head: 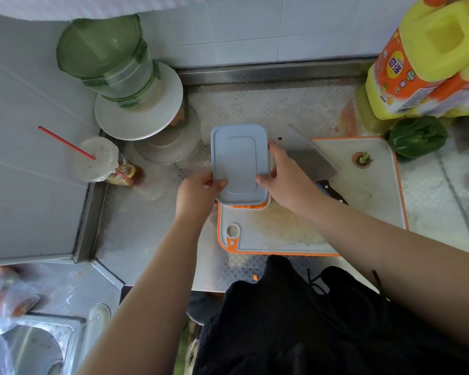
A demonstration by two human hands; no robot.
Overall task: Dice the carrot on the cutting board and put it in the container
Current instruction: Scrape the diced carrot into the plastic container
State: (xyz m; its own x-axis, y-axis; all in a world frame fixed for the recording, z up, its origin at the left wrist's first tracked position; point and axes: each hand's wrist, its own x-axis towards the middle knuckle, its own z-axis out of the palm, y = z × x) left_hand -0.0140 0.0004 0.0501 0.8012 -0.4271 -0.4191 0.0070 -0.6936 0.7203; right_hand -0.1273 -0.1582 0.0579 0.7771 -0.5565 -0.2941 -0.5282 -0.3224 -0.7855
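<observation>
A pale blue lid (240,162) lies over the container (266,205), whose near edge shows diced carrot (244,206) under the lid. My left hand (201,189) grips the lid's left edge, thumb on top. My right hand (283,171) grips its right edge, fingers curled round the rim. The container stands at the far left corner of the white cutting board with orange trim (363,212). A cleaver (312,158) rests on the board just right of my right hand. A carrot top (362,159) lies at the board's far right.
Behind the container to the left, a green-taped jar (111,58) stands on a white plate (138,115). A cup with a red straw (95,158) and a small bottle (125,173) are at far left. Yellow oil jugs (428,60) and a green pepper (417,136) occupy the right. A sink (33,345) is at lower left.
</observation>
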